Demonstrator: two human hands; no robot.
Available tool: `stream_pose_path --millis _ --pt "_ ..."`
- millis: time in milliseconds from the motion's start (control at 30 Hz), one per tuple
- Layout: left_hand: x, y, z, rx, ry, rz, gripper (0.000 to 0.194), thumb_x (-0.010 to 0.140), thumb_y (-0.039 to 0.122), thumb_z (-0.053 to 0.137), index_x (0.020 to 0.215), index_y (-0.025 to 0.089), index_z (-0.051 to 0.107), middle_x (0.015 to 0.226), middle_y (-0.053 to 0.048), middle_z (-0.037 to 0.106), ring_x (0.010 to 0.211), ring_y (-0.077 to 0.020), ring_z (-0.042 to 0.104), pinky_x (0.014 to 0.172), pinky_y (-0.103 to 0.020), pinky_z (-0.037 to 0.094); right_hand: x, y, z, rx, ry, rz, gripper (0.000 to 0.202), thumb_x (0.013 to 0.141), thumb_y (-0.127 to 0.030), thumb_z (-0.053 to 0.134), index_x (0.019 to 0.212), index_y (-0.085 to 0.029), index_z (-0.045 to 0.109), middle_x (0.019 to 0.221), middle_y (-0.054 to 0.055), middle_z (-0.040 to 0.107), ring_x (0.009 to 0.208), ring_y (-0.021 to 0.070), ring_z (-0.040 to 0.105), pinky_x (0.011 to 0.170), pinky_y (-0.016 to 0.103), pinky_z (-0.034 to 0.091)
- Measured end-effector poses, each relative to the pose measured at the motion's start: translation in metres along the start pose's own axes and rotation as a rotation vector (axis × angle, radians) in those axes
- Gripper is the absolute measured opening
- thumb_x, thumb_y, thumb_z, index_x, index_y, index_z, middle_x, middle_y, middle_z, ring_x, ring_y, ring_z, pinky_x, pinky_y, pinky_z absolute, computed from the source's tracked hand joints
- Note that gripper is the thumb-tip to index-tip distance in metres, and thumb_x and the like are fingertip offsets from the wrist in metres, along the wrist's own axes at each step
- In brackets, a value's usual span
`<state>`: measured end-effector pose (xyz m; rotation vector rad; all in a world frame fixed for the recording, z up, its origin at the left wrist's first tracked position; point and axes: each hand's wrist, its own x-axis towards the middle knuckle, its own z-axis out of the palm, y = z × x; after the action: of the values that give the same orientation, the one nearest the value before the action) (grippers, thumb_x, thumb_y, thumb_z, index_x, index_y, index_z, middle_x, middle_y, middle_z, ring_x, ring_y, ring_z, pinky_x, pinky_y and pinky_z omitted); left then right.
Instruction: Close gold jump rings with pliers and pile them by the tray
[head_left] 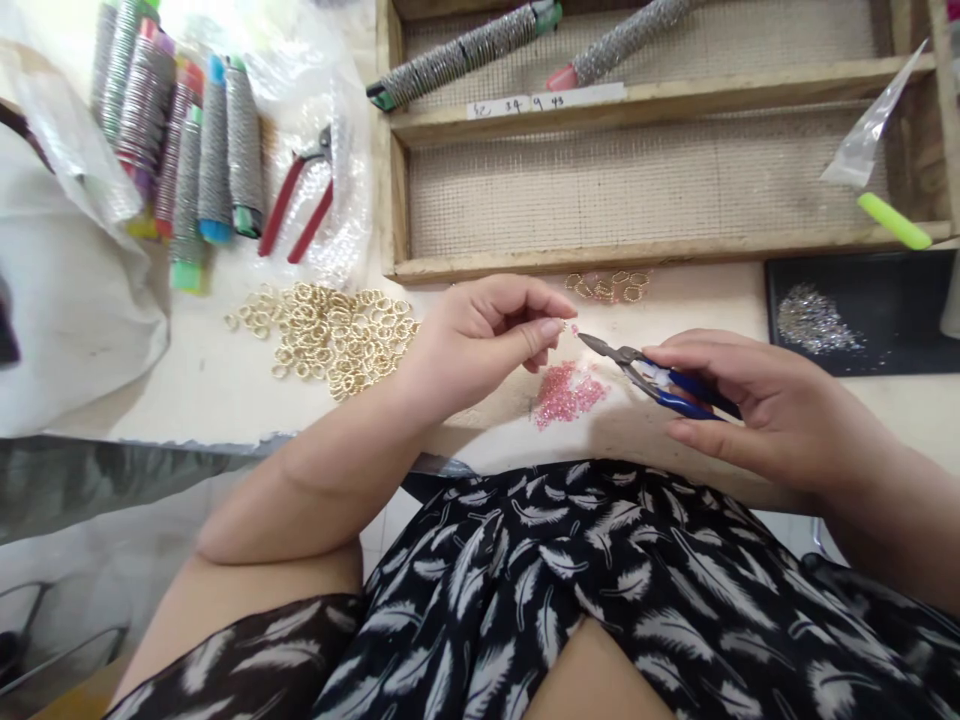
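Near tabletop (480, 435) edge, pink-beaded piece (574, 328) was pinched by left fingers (551, 328); blue-handled pliers (627, 356), aimed leftward at it, were clasped by right fingers (686, 431).

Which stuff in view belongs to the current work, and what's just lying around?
In use, apparently:
- blue-handled pliers, in right hand
- small pink piece, at left hand's fingertips
- pink beads
- gold rings

Likely lying about:
- red-handled pliers
- wrapped tubes
- black tray
- wooden frame
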<state>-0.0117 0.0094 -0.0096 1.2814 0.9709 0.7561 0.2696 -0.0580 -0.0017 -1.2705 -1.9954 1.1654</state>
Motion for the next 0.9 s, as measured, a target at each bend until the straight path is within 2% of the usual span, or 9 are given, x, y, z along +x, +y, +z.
stream_pose_path --millis 167,300,433,600,900 --pt "-0.002 0.003 0.0 0.0 0.016 0.001 0.005 0.082 0.016 0.078 0.088 0.018 0.077 0.075 0.002 0.073 0.062 -0.0082 0.068 0.062 -0.021 0.063 -0.001 0.002 0.001 0.007 0.034 0.007 0.043 0.094 -0.044 0.082 0.135 -0.032 0.077 0.124 0.008 0.079 0.111 0.0286 0.076 0.096 0.044 0.063" --pt "0.0 -0.004 -0.001 -0.12 -0.028 0.033 0.008 0.081 0.014 0.08 0.086 0.02 0.077 0.069 0.003 0.07 0.057 -0.0077 0.067 0.055 -0.019 0.061 0.0 0.001 0.001 0.024 0.029 0.022 0.042 0.093 -0.044 0.083 0.134 -0.033 0.078 0.126 0.008 0.079 0.114 0.0312 0.076 0.101 0.048 0.062" --pt "0.002 -0.01 -0.001 -0.172 -0.017 0.081 0.017 0.082 0.014 0.078 0.097 0.021 0.075 0.068 0.005 0.068 0.055 -0.0074 0.065 0.052 -0.019 0.059 -0.001 0.004 0.002 0.031 0.041 0.004 0.044 0.093 -0.04 0.084 0.136 -0.033 0.077 0.128 0.007 0.079 0.115 0.03 0.076 0.104 0.047 0.061" --pt "0.0 -0.009 0.001 -0.042 0.032 0.082 0.007 0.083 0.016 0.077 0.09 0.018 0.075 0.072 0.003 0.07 0.058 -0.0078 0.066 0.056 -0.02 0.06 -0.004 0.009 0.001 0.074 0.045 0.007 0.047 0.093 -0.038 0.084 0.139 -0.033 0.074 0.13 0.006 0.077 0.117 0.0274 0.074 0.099 0.041 0.062" --pt "-0.007 -0.003 0.004 0.107 0.103 0.137 0.011 0.079 0.013 0.08 0.09 0.017 0.077 0.078 0.001 0.076 0.064 -0.0086 0.068 0.061 -0.021 0.059 -0.004 0.008 -0.005 0.126 0.051 0.068 0.045 0.093 -0.042 0.084 0.137 -0.044 0.075 0.131 0.002 0.077 0.116 0.0316 0.075 0.092 0.045 0.067"
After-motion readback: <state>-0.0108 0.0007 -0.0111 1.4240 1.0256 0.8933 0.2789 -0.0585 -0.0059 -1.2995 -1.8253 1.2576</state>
